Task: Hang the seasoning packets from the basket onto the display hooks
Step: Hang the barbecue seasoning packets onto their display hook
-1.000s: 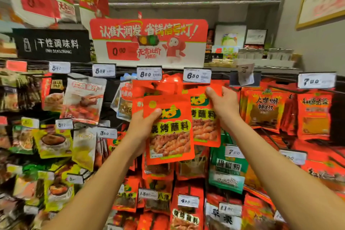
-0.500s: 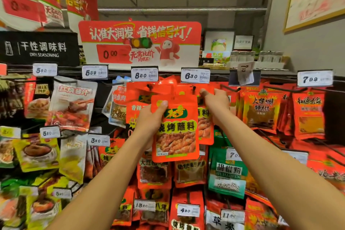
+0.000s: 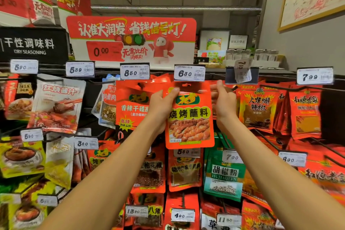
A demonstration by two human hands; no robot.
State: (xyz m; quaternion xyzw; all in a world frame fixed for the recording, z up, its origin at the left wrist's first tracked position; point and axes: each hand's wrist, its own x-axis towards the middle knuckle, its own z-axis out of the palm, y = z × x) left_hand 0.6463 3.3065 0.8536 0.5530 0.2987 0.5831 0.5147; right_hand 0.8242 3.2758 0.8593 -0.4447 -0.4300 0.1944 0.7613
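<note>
A shop: price tags (image 3: 189, 74) above hanging seasoning packets (image 3: 257, 108).

Single head-worn wide-angle view, facing forward and slightly upward at a rack of hanging packets (image 3: 188, 115), close enough for outstretched arms to reach the top hooks. Ceiling and wall visible above.

Black sign (image 3: 31, 45): "DRY SEASONING"; price tag (image 3: 189, 73): 6.30; held packet (image 3: 189, 115): 烧烤蘸料.

Open air in front of my raised arms, price tag (image 3: 189, 73) right above my packet (image 3: 189, 117), hanging packets (image 3: 258, 108) crowding both sides, rows below packed tight
</note>
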